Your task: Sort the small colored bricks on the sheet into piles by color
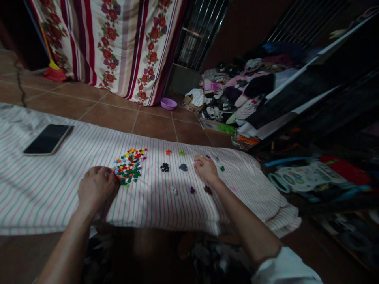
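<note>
Right hand [205,169]: fingers bent and bunched at a tiny tan pile [197,156]; cannot tell whether they pinch a piece.
Left hand [96,185]: palm down, knuckles arched, fingertips at the mixed heap's edge; their grip cannot be told.
Mixed heap [130,165]: small blocky multicoloured pieces, at the left hand's 2 o'clock.
Sorted piles: dark grey [183,167] and black [165,167] at the right hand's 9 o'clock, brown [208,190] at 6, green [222,169] at 3.
Forearms: left [71,232] slants in from 7 o'clock, right [242,217] from 5.
Cloth [124,209]: creased, pink-and-grey striped.
Phone [47,140]: smooth dark slab, between the left hand's 10 and 11.
</note>
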`<state>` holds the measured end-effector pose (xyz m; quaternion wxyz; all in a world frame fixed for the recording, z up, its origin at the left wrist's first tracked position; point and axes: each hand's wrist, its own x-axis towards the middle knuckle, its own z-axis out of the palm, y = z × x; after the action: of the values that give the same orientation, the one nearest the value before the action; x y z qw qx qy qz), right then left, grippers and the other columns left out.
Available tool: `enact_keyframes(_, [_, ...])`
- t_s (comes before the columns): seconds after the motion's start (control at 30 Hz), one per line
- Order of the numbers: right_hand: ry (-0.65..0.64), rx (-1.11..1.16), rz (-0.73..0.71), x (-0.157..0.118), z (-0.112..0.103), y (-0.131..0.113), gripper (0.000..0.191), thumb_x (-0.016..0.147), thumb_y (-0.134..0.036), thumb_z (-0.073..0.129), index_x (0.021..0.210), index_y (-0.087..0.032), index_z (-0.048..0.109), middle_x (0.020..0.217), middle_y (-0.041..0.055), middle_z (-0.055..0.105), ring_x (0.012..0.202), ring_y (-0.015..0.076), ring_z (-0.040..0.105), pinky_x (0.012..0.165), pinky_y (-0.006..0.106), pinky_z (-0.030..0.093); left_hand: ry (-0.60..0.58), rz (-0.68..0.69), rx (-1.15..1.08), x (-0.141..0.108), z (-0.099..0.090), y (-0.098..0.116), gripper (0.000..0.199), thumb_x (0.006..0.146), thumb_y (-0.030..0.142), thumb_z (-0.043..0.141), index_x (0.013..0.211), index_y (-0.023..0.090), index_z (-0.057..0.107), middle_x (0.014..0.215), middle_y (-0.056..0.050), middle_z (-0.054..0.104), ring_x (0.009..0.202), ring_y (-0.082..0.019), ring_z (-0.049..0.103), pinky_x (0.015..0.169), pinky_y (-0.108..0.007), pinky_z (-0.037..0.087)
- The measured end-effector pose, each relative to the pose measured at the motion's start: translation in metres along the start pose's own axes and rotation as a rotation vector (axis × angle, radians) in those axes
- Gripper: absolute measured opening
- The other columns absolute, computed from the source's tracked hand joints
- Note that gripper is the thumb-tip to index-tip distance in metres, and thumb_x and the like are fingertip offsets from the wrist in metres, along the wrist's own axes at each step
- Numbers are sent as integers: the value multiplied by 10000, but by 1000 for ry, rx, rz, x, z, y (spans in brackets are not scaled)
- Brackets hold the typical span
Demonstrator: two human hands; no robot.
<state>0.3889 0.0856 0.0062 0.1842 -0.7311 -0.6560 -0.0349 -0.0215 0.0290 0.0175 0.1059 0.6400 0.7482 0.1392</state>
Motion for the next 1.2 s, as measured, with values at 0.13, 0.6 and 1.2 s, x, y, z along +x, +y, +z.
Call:
enact_keyframes(0.13, [29, 71, -80, 12, -7, -23, 279, 834, -186, 481, 946, -189, 736, 1001, 83, 719, 981, 224, 627, 937, 346, 453, 14, 15, 58, 1, 1, -2, 486, 895, 375, 281, 1075, 156, 675, 1152, -145, 656, 1087, -276, 608, 918, -385, 476])
enact_keyframes(0.6, [-192, 178, -325, 47, 42, -169, 358, 837, -121, 499, 1132, -192, 690, 1062, 71, 698, 974, 190, 614, 893, 294, 454, 72, 38, -6, 5, 5, -9, 410, 896, 296, 319, 1059, 154, 668, 1111, -113, 677, 1056, -231, 606, 921, -355, 462])
enact_keyframes(1.2, [-259, 129, -239, 49, 63, -209, 203, 858, -160, 545, 981, -195, 703, 1012, 77, 684, 952, 185, 602, 827, 271, 440, 111, 92, -48, 5, 7, -13, 294, 815, 304, 433, 946, 178, 664, 1057, -122, 672, 1058, -249, 584, 893, -366, 463])
